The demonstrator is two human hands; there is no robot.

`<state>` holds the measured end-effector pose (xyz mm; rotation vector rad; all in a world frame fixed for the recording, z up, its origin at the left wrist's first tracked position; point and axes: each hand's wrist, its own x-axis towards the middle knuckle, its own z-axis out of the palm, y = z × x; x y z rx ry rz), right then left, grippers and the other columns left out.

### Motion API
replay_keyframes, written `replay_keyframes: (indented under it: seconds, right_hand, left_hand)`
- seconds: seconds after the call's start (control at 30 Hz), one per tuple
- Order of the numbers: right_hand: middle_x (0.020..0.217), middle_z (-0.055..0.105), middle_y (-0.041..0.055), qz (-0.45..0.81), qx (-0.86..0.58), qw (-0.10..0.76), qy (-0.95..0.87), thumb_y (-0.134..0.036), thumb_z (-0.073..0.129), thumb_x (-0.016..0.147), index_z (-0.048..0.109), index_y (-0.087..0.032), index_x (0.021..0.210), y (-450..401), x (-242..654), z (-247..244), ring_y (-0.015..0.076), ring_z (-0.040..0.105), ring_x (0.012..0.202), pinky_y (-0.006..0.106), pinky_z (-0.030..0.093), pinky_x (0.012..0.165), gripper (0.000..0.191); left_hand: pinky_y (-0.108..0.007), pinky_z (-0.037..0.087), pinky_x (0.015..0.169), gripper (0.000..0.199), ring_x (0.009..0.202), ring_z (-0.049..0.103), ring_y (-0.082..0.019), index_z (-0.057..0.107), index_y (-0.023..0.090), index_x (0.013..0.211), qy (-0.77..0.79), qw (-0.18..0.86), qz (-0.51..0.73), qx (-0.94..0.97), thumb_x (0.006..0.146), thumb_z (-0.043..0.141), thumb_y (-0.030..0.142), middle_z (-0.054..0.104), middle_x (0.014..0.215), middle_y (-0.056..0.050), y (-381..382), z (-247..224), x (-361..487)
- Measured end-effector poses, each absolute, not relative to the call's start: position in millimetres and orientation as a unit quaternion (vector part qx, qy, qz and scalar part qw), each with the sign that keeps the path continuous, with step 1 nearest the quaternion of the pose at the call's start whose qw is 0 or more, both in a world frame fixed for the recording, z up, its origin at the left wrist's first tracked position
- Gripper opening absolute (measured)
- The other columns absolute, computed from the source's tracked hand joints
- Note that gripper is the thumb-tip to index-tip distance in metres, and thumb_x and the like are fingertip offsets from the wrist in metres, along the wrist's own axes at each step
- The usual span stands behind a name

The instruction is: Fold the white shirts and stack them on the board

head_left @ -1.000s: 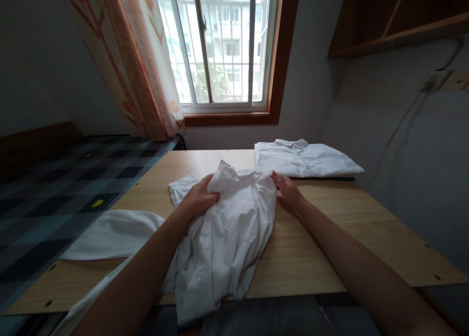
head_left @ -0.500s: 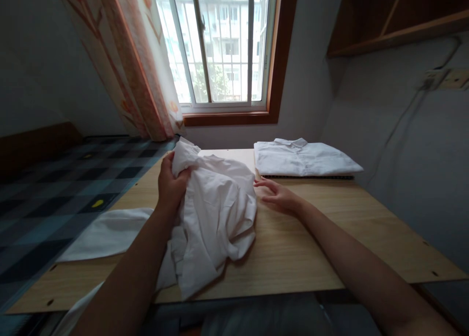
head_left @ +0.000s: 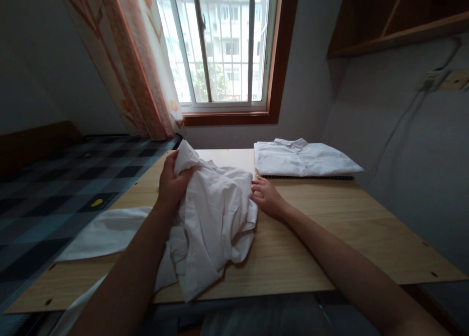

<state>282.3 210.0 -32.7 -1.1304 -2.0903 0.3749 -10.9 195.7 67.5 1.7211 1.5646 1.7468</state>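
A crumpled white shirt [head_left: 214,214] lies on the wooden board, its collar end raised at the far left. My left hand [head_left: 173,182] is closed around that collar end, thumb on top of the cloth. At the shirt's right edge, the curled fingers of my right hand [head_left: 266,197] pinch the fabric. One white sleeve [head_left: 106,232] stretches out to the left beneath my left forearm, over the board's edge. More white cloth [head_left: 78,304] hangs by the near left edge, partly hidden by my arm.
A neatly folded white shirt [head_left: 304,157] rests on a dark flat thing at the back right of the board [head_left: 311,258]. To the left is a bed with a checked cover [head_left: 120,162]. A curtain [head_left: 135,82], a barred window and a wall shelf [head_left: 399,33] stand beyond.
My right hand has moved left and its fingers have closed in on the shirt's right edge. The collar end in my left hand has shifted slightly, and the folds have moved a little.
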Motion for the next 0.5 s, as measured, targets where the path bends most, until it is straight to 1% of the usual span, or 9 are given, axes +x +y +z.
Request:
replay_keyframes:
  seconds: [0.03, 0.1, 0.17, 0.2, 0.27, 0.33, 0.43, 0.5]
  right_hand:
    - [0.106, 0.071, 0.0079, 0.181, -0.425, 0.389, -0.797, -0.032, 0.06, 0.085, 0.066, -0.021, 0.081, 209.8, 282.5, -30.3, 0.0267, 0.058, 0.111, 0.044, 0.04, 0.105, 0.013]
    - [0.088, 0.067, 0.0027, 0.265, -0.414, 0.462, -0.738, -0.037, 0.054, 0.088, 0.061, -0.022, 0.082, 209.7, 284.8, -24.2, 0.021, 0.059, 0.087, 0.036, 0.048, 0.086, 0.018]
    - [0.073, 0.057, -0.0025, 0.344, -0.407, 0.539, -0.652, -0.044, 0.053, 0.088, 0.055, -0.023, 0.08, 209.0, 289.0, -14.3, 0.0163, 0.051, 0.069, 0.029, 0.045, 0.067, 0.022]
    - [0.068, 0.052, -0.0043, 0.377, -0.395, 0.574, -0.61, -0.046, 0.055, 0.087, 0.052, -0.024, 0.078, 207.7, 291.5, -7.2, 0.0148, 0.047, 0.064, 0.027, 0.042, 0.061, 0.024]
    - [0.065, 0.048, -0.0057, 0.43, -0.355, 0.626, -0.545, -0.047, 0.059, 0.084, 0.049, -0.025, 0.077, 202.8, 297.4, 10.6, 0.0137, 0.044, 0.06, 0.025, 0.039, 0.056, 0.026]
    - [0.068, 0.052, -0.005, 0.466, -0.305, 0.651, -0.516, -0.046, 0.064, 0.082, 0.052, -0.026, 0.081, 195.6, 304.4, 29.6, 0.0145, 0.05, 0.063, 0.025, 0.042, 0.057, 0.024]
    - [0.074, 0.061, -0.0029, 0.511, -0.25, 0.658, -0.494, -0.046, 0.068, 0.08, 0.057, -0.026, 0.085, 187.1, 314.7, 47.2, 0.0178, 0.059, 0.074, 0.029, 0.049, 0.064, 0.024]
    - [0.078, 0.065, -0.002, 0.554, -0.229, 0.649, -0.468, -0.046, 0.07, 0.078, 0.06, -0.025, 0.085, 186.6, 318.5, 45.9, 0.019, 0.063, 0.078, 0.03, 0.052, 0.067, 0.024]
  left_hand:
    - [-0.038, 0.052, 0.098, 0.06, 0.106, 0.064, -0.024, 0.055, 0.025, 0.133, 0.532, 0.115, 0.599, 0.587, 0.075, 0.069, 0.033, 0.066, 0.122, -0.004, 196.3, 67.2, -11.6]
    - [-0.038, 0.052, 0.098, 0.06, 0.105, 0.064, -0.024, 0.055, 0.024, 0.132, 0.528, 0.113, 0.604, 0.586, 0.075, 0.068, 0.032, 0.065, 0.122, -0.004, 197.5, 66.8, -13.0]
    - [-0.037, 0.052, 0.097, 0.059, 0.104, 0.064, -0.024, 0.055, 0.024, 0.132, 0.526, 0.11, 0.604, 0.589, 0.075, 0.067, 0.032, 0.066, 0.121, -0.005, 198.0, 66.7, -13.2]
    - [-0.037, 0.052, 0.096, 0.059, 0.104, 0.064, -0.024, 0.055, 0.024, 0.132, 0.525, 0.109, 0.601, 0.593, 0.075, 0.067, 0.032, 0.066, 0.12, -0.005, 197.8, 66.7, -12.5]
    - [-0.037, 0.053, 0.095, 0.058, 0.103, 0.064, -0.024, 0.056, 0.023, 0.132, 0.522, 0.106, 0.59, 0.607, 0.075, 0.066, 0.031, 0.066, 0.12, -0.005, 196.5, 66.7, -9.3]
    - [-0.038, 0.053, 0.094, 0.058, 0.103, 0.064, -0.024, 0.056, 0.023, 0.132, 0.52, 0.104, 0.572, 0.625, 0.075, 0.065, 0.031, 0.067, 0.12, -0.005, 194.8, 65.8, -4.4]
    - [-0.038, 0.052, 0.096, 0.058, 0.105, 0.064, -0.025, 0.055, 0.023, 0.133, 0.516, 0.103, 0.542, 0.655, 0.076, 0.063, 0.031, 0.067, 0.122, -0.005, 194.8, 60.6, 2.8]
    - [-0.039, 0.051, 0.098, 0.058, 0.109, 0.063, -0.026, 0.054, 0.022, 0.134, 0.515, 0.101, 0.521, 0.674, 0.077, 0.062, 0.031, 0.066, 0.125, -0.006, 198.0, 54.1, 5.1]
